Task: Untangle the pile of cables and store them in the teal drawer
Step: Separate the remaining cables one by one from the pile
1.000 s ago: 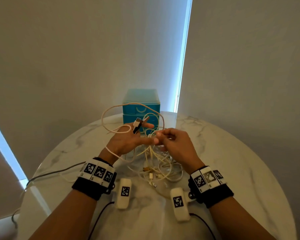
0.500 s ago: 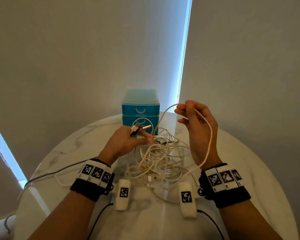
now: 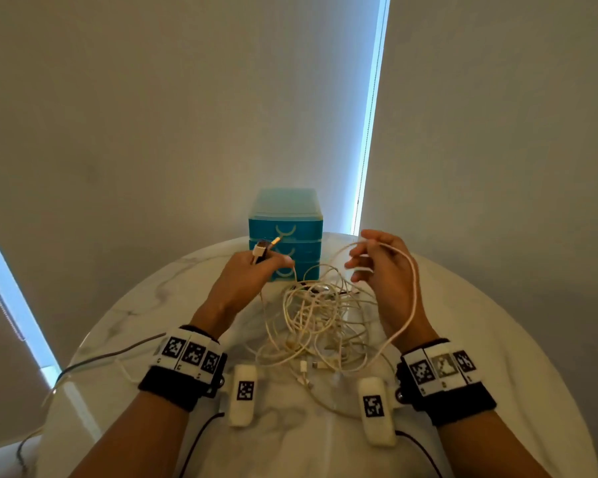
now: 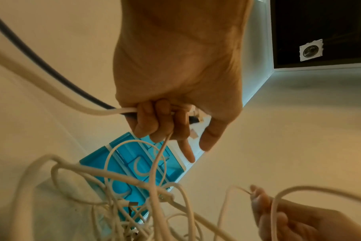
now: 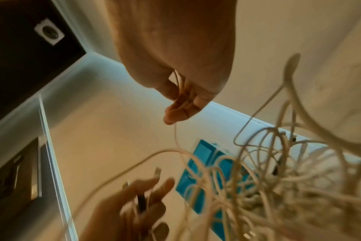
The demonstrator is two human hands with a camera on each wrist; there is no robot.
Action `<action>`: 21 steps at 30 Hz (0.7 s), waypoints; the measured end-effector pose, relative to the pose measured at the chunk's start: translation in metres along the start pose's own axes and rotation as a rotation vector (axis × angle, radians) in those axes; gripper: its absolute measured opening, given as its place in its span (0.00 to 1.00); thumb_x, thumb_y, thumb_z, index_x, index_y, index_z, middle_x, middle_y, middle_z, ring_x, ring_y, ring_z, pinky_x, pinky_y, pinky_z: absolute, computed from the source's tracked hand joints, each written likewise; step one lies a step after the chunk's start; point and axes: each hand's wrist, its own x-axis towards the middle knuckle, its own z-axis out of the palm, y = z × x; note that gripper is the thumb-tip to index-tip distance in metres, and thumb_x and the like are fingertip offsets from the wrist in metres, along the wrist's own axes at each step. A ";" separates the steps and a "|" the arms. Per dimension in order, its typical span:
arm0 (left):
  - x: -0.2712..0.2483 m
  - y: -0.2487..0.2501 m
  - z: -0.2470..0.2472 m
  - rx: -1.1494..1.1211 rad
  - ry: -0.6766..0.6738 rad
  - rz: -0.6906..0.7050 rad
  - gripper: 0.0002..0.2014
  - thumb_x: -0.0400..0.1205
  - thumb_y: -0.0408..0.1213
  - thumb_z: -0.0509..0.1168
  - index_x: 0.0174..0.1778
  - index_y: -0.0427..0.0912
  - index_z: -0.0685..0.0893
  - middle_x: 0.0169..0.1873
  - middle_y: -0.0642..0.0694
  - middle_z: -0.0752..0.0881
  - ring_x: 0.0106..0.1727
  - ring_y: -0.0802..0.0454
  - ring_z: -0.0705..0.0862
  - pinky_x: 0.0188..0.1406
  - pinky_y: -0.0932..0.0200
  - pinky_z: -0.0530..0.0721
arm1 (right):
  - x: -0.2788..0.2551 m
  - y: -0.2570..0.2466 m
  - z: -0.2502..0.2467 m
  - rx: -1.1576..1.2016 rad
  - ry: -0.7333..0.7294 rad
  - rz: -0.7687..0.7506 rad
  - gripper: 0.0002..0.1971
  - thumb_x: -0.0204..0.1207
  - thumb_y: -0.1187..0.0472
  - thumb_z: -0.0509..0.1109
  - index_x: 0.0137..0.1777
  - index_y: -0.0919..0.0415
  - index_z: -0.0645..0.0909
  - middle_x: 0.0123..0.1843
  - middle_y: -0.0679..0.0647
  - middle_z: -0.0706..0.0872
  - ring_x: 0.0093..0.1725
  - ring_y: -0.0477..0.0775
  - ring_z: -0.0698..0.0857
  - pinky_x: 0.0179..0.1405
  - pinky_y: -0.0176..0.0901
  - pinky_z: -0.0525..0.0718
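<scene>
A tangled pile of white cables [image 3: 320, 326] lies on the round marble table [image 3: 497, 339] between my hands. My left hand [image 3: 256, 270] grips several cable ends, a white and a dark one, with plugs [image 3: 263, 248] sticking up from the fist; its curled fingers [image 4: 155, 120] show in the left wrist view. My right hand [image 3: 377, 257] is raised right of the pile and pinches a white cable [image 3: 413, 298] that loops down past the wrist; the pinching fingertips [image 5: 175, 106] show in the right wrist view. The teal drawer unit [image 3: 285, 232] stands shut behind the pile.
A grey cable [image 3: 101, 357] runs off the table's left edge. Walls and a bright window gap stand close behind the drawer unit. Bare marble lies to the right and near the front edge.
My right hand left the left hand, rose to the right pulling a white cable out of the pile, then dropped slightly. The left hand lifted the gripped plugs a little toward the drawers.
</scene>
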 end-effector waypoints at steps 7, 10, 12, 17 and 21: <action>0.005 -0.001 -0.032 -0.463 0.392 -0.115 0.16 0.90 0.46 0.63 0.35 0.51 0.80 0.24 0.56 0.72 0.24 0.57 0.65 0.23 0.61 0.63 | 0.018 -0.082 0.017 0.056 -0.219 -0.259 0.19 0.95 0.63 0.57 0.83 0.60 0.77 0.74 0.59 0.88 0.74 0.59 0.88 0.64 0.45 0.89; 0.007 -0.006 -0.047 -0.667 0.515 -0.112 0.18 0.92 0.47 0.61 0.34 0.52 0.78 0.22 0.57 0.70 0.20 0.60 0.63 0.16 0.65 0.60 | 0.040 -0.103 0.023 0.093 -0.254 -0.152 0.20 0.96 0.66 0.55 0.82 0.58 0.79 0.75 0.56 0.89 0.75 0.56 0.88 0.66 0.46 0.89; 0.009 -0.010 -0.058 -0.768 0.609 -0.111 0.17 0.92 0.47 0.61 0.34 0.52 0.77 0.22 0.57 0.69 0.21 0.59 0.62 0.16 0.64 0.59 | 0.060 -0.109 0.022 0.265 -0.089 -0.014 0.19 0.93 0.63 0.59 0.79 0.64 0.82 0.68 0.58 0.93 0.69 0.56 0.92 0.61 0.46 0.90; 0.008 -0.016 -0.076 -0.821 0.786 -0.079 0.17 0.90 0.46 0.62 0.34 0.51 0.76 0.23 0.55 0.70 0.23 0.56 0.63 0.18 0.59 0.60 | 0.111 -0.096 0.012 0.251 0.339 0.088 0.18 0.88 0.72 0.61 0.75 0.69 0.82 0.58 0.61 0.94 0.44 0.48 0.95 0.42 0.36 0.90; 0.003 -0.014 -0.074 -0.810 0.768 -0.047 0.20 0.92 0.47 0.61 0.32 0.51 0.75 0.23 0.54 0.69 0.24 0.56 0.63 0.21 0.60 0.61 | 0.134 -0.079 0.032 0.041 0.305 0.173 0.23 0.90 0.73 0.54 0.82 0.71 0.75 0.48 0.58 0.95 0.35 0.46 0.94 0.34 0.37 0.91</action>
